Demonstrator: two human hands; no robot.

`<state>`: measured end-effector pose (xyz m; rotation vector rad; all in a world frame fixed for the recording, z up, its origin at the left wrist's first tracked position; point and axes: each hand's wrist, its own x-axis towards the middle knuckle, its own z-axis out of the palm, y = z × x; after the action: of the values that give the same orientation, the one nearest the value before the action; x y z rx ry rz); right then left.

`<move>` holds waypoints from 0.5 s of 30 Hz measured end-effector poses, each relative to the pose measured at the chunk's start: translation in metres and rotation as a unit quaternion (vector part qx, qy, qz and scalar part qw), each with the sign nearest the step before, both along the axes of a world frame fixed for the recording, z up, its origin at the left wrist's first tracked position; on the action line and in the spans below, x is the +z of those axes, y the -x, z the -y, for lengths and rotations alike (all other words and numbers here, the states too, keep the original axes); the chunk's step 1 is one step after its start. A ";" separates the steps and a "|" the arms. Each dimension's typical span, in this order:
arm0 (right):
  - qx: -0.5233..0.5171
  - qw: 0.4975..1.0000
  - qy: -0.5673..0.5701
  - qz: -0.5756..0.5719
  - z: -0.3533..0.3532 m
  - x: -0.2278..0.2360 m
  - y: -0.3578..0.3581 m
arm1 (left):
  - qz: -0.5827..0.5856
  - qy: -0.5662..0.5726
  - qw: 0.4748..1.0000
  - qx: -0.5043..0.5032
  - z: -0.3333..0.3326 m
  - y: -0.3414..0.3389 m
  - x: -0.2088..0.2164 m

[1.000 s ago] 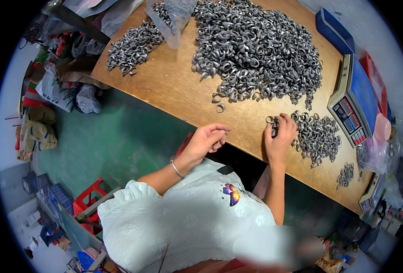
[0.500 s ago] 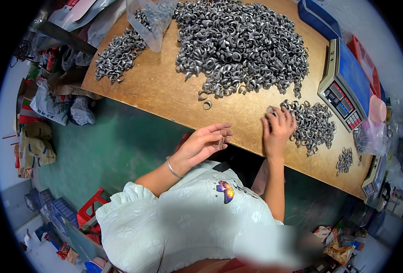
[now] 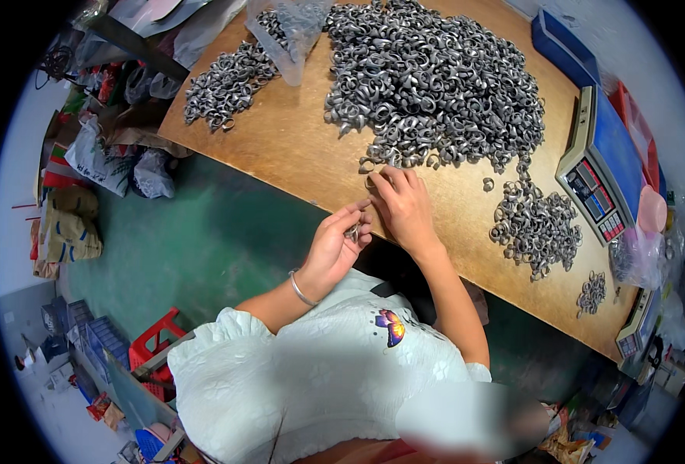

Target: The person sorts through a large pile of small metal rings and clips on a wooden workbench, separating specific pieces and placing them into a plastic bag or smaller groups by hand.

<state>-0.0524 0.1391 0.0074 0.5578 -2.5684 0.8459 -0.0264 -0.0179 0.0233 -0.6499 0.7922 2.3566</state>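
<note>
My left hand (image 3: 338,246) is just off the table's front edge, palm turned up, its fingers curled round a small metal ring (image 3: 352,232). Whether more rings lie in that palm I cannot tell. Close by, my right hand (image 3: 406,210) reaches over the edge with fingertips bent down onto another grey ring (image 3: 369,182), partly covered by the fingers. Just beyond it, a loose ring (image 3: 366,165) lies at the border of the large heap of grey metal rings (image 3: 435,85). A smaller ring pile (image 3: 537,230) spreads to the right.
The wooden table (image 3: 296,155) also bears a left ring pile (image 3: 222,85), a clear plastic container (image 3: 288,46), a tiny ring pile (image 3: 591,294) and a blue-topped scale (image 3: 601,170). A blue tray (image 3: 563,46) stands behind. A red stool (image 3: 153,348) is at lower left.
My right hand has moved left from the right-hand pile to the loose ring by the table's front edge. My left hand has turned and curled its fingers more. The view has shifted slightly.
</note>
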 end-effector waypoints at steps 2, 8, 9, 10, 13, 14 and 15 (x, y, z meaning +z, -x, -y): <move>0.008 1.000 -0.014 0.001 -0.001 -0.009 0.004 | -0.026 -0.016 0.999 -0.016 0.009 -0.003 -0.004; -0.039 0.999 -0.012 0.006 -0.014 -0.011 -0.001 | -0.028 -0.025 0.999 -0.002 0.008 -0.001 0.002; -0.053 0.998 0.015 0.012 -0.015 -0.012 -0.002 | -0.034 -0.036 0.999 -0.004 0.007 0.000 0.001; -0.067 0.997 0.043 0.018 -0.014 -0.012 -0.003 | -0.032 -0.044 0.999 0.003 0.005 0.001 -0.002; -0.052 0.997 0.053 0.035 -0.008 -0.003 -0.010 | -0.036 -0.042 0.998 0.012 0.001 0.004 -0.001; -0.044 0.998 0.045 0.019 -0.005 0.000 -0.008 | -0.043 -0.028 0.999 0.010 -0.001 0.006 0.003; -0.078 0.996 0.032 0.018 -0.004 0.002 -0.007 | -0.049 -0.015 0.999 0.008 -0.002 0.007 0.006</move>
<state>-0.0452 0.1434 0.0098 0.3223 -2.5662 0.8882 -0.0338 -0.0160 0.0293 -0.5330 0.7950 2.4269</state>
